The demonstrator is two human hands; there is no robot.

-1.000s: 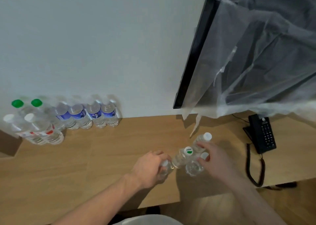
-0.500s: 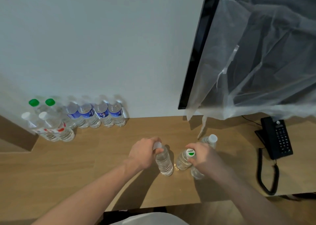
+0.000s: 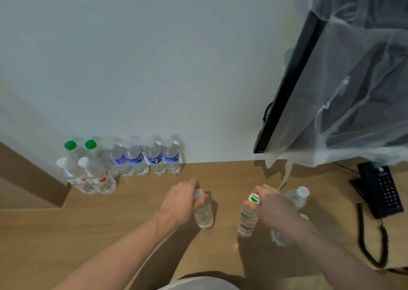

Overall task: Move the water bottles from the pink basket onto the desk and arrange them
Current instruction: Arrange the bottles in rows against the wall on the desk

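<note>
On the wooden desk (image 3: 136, 214), my left hand (image 3: 180, 203) grips the neck of a clear white-capped bottle (image 3: 204, 214) that stands upright. My right hand (image 3: 272, 205) holds the top of a bottle with a green-and-white cap (image 3: 247, 219), also upright. Another white-capped bottle (image 3: 297, 198) stands just right of my right hand, and one more bottle (image 3: 278, 238) shows partly under my right forearm. The pink basket is out of view.
Against the wall at the back left stand several bottles: blue-labelled ones (image 3: 145, 160), two green-capped (image 3: 70, 148) and two with red labels (image 3: 92, 179). A plastic-covered TV (image 3: 344, 84) hangs at the right, above a black corded phone (image 3: 378, 188).
My hands have drawn apart: the left one carried its bottle to the left and stood it upright, and the green-capped bottle under my right hand now stands straighter. The view shifted slightly.
</note>
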